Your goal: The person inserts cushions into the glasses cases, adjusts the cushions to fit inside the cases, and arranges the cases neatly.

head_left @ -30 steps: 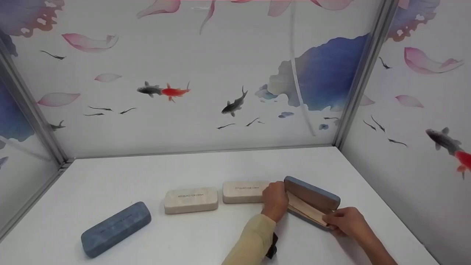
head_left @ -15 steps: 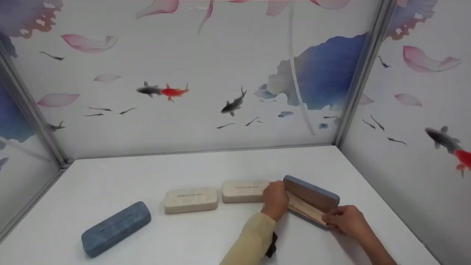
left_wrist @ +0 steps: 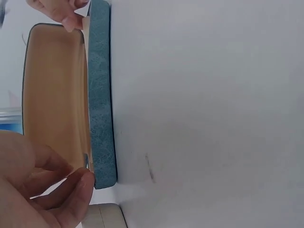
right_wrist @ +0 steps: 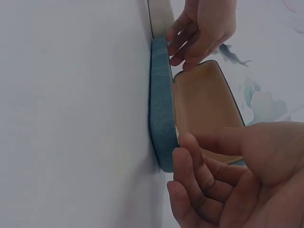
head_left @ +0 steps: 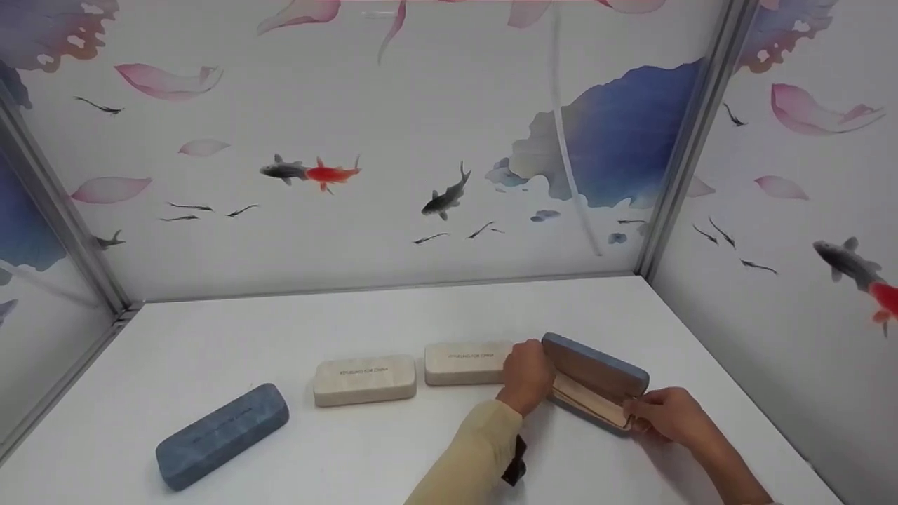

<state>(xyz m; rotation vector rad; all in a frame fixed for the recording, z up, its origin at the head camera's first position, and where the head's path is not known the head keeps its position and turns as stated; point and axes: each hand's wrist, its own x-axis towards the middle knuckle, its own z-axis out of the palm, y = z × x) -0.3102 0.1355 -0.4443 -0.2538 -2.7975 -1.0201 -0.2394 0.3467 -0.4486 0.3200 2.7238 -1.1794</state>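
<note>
A blue glasses case (head_left: pixel 595 366) stands open at the right of the table, its tan-lined lid tipped back. Inside the base lies a thin cream sheet (head_left: pixel 591 401), its near corner at the right hand. My right hand (head_left: pixel 673 415) pinches that corner between thumb and finger at the case's right end. At the opposite end, my left hand (head_left: pixel 527 379) has curled fingers around the case's corner; in the left wrist view its thumb and fingertip meet right at the blue base (left_wrist: pixel 100 99). The right wrist view shows the sheet mostly hidden behind the base wall.
Beside the left hand lies a closed cream glasses case (head_left: pixel 466 365), partly covered by that hand. Another cream case (head_left: pixel 365 381) sits further left. A closed blue case (head_left: pixel 222 436) lies slantwise at far left. Printed panels (head_left: pixel 393 231) wall in the white table (head_left: pixel 337 459).
The right hand has shifted slightly right and up, and the sheet's near end sits lower in the base. The left hand has barely moved. The other cases stay put.
</note>
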